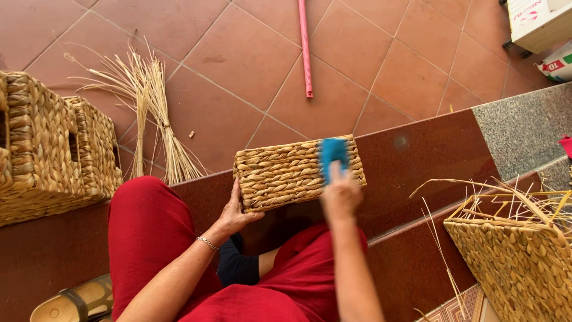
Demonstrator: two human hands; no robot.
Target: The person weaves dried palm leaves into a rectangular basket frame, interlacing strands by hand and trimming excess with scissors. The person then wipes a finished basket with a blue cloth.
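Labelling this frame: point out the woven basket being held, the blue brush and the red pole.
woven basket (pixel 280 176): head view, middle of its facing side.
blue brush (pixel 332 152): head view, its blurred blue body.
red pole (pixel 304 42): head view, mid-shaft on the floor.

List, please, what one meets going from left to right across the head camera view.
Stacked woven baskets → loose straw bundle → left hand → woven basket → blue tool in right hand → unfinished basket.
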